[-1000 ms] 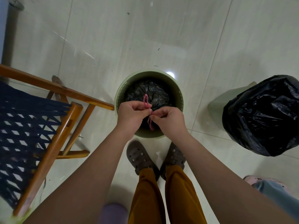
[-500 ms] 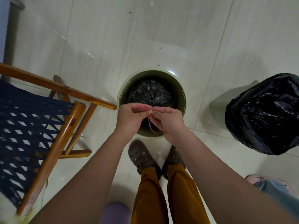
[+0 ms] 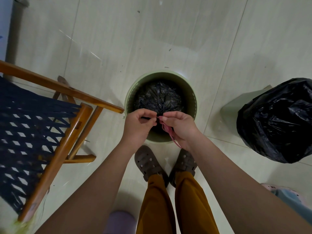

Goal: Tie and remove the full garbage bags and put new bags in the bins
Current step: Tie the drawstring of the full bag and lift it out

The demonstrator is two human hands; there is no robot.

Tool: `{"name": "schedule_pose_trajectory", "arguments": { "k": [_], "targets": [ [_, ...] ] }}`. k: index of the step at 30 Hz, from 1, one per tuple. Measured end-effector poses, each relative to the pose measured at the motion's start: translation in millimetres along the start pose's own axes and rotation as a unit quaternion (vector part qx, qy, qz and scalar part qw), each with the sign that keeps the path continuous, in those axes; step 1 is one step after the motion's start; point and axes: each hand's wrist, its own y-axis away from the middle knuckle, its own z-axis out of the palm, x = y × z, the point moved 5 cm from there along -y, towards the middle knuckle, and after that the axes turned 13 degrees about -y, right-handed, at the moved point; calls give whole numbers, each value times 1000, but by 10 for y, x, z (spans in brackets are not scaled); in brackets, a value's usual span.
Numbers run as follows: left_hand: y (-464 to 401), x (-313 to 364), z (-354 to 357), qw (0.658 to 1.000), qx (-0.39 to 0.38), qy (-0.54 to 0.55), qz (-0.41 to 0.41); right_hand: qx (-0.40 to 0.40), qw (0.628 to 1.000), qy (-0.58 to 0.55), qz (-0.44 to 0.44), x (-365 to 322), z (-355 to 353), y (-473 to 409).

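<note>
pink drawstring (image 3: pixel 166 130) pinched by both hands over black bag (image 3: pixel 158 97).

- Round green bin (image 3: pixel 189 88) on a pale tiled floor (image 3: pixel 168 31), holding a gathered black garbage bag (image 3: pixel 157 97).
- Left hand (image 3: pixel 136 125) and right hand (image 3: pixel 179 125) meet above the bin's near rim, fingers curled, pinching a pink drawstring (image 3: pixel 167 130) at the bag's neck; a loose end trails toward the right wrist.
- Second bin (image 3: pixel 233 107), to the right, carries a bulging black bag (image 3: pixel 276 120) over its top.
- Wooden chair (image 3: pixel 55 149) with dark blue woven seat, at left.
- Brown sandals (image 3: pixel 148 164) and ochre trousers (image 3: pixel 157 203), below.
</note>
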Motion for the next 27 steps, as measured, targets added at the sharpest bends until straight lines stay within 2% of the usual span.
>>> {"name": "schedule_pose_trajectory", "arguments": {
  "k": [7,17,19,22,27],
  "targets": [
    [-72,97,93,995,-54,-77,24,-35,993,95,-61,-4,-55,-14],
    [-116,123,133,985,-5,-158,70,-78,979,153,-111,-92,-72,38],
    [-103,121,124,981,5,-175,80,-73,962,212,-153,-163,-60,50],
    [-89,130,68,972,35,-215,94,-47,919,314,-232,-269,-50,74],
    [-87,81,-113,956,66,-271,88,-29,869,386,-307,-396,-45,74]
  ]
}}
